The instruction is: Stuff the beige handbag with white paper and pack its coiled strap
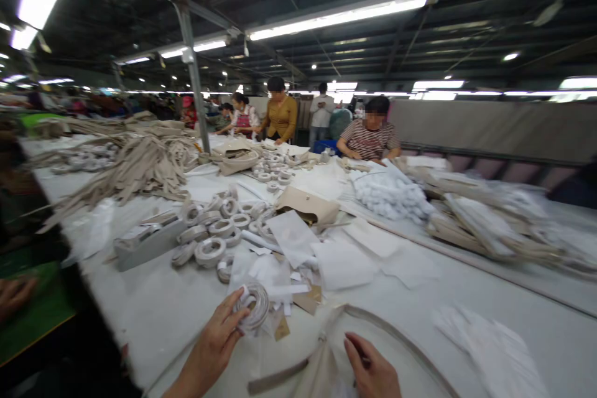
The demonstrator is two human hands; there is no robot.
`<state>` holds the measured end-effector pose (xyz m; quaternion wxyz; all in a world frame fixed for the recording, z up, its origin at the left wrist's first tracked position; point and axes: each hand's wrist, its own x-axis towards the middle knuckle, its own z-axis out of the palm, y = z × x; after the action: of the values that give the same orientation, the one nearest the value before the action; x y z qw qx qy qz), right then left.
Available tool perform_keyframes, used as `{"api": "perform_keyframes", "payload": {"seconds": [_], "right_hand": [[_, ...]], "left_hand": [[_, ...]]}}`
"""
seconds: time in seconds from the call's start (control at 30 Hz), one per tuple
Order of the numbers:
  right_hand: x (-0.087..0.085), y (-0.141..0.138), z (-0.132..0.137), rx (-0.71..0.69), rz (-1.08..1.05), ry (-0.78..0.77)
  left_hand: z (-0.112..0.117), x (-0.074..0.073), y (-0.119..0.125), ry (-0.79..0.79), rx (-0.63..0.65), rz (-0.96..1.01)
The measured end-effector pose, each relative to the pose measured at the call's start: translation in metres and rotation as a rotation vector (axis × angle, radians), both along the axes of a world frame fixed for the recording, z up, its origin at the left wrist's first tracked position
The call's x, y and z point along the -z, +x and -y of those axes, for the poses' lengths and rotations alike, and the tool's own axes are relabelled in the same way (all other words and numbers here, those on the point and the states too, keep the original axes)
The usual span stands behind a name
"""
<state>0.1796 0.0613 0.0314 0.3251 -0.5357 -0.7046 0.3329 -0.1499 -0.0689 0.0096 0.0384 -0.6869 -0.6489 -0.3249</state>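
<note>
My left hand (217, 336) grips a coiled strap (256, 306) by its left edge, fingers and thumb bent around it. The coil has a white wrap and stands tilted above the table. On the right, my right hand (372, 365) is half curled, with a gap between thumb and forefinger and nothing visible in it. Beside it lies a beige fabric piece (321, 370), cut off by the bottom edge. A long greyish strap (396, 326) curves around behind the right hand. Paper scraps (282, 328) and clear plastic lie just beyond the left hand.
Several coiled straps (209, 252) are heaped beyond my left hand, next to a grey tape dispenser (149, 242). A beige bag (308, 204), loose straps (140, 165) and a white pile (392, 193) cover the table farther off. A co-worker (370, 130) sits across.
</note>
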Motion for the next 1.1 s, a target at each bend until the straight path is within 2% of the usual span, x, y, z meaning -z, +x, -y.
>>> {"api": "perform_keyframes", "payload": {"seconds": [0.1, 0.17, 0.27, 0.37, 0.43, 0.47, 0.57, 0.63, 0.67, 0.8, 0.9, 1.0, 1.1], "right_hand": [[-0.03, -0.001, 0.018, -0.03, -0.017, 0.093], [-0.044, 0.002, 0.027, -0.06, 0.047, 0.118], [-0.054, 0.02, 0.035, -0.007, 0.165, 0.056], [-0.054, 0.049, 0.034, 0.062, 0.209, -0.05], [-0.051, 0.068, 0.026, 0.097, 0.245, -0.092], [-0.049, 0.076, 0.021, 0.131, 0.284, -0.098], [-0.042, 0.093, 0.003, 0.25, 0.455, -0.072], [-0.035, 0.096, -0.008, 0.266, 0.544, -0.078], [-0.032, 0.096, -0.013, 0.257, 0.571, -0.092], [-0.015, 0.087, -0.029, 0.249, 0.648, -0.115], [-0.004, 0.082, -0.039, 0.268, 0.68, -0.101], [0.002, 0.08, -0.047, 0.301, 0.71, -0.108], [0.004, 0.078, -0.052, 0.332, 0.761, -0.113]], "left_hand": [[-0.035, -0.013, 0.056, -0.005, 0.355, -0.108], [-0.056, -0.022, 0.093, -0.01, 0.535, -0.149], [-0.077, -0.038, 0.142, -0.04, 0.765, -0.172], [-0.09, -0.048, 0.173, -0.132, 0.928, -0.167], [-0.1, -0.046, 0.184, -0.186, 0.907, -0.079], [-0.107, -0.044, 0.186, -0.202, 0.847, 0.01], [-0.136, -0.033, 0.189, -0.223, 0.545, 0.339], [-0.159, -0.028, 0.191, -0.24, 0.388, 0.456], [-0.171, -0.027, 0.193, -0.249, 0.349, 0.471], [-0.21, -0.023, 0.206, -0.291, 0.349, 0.444], [-0.227, -0.02, 0.219, -0.33, 0.392, 0.382], [-0.232, -0.017, 0.232, -0.387, 0.425, 0.274], [-0.226, -0.016, 0.245, -0.458, 0.439, 0.134]]}}
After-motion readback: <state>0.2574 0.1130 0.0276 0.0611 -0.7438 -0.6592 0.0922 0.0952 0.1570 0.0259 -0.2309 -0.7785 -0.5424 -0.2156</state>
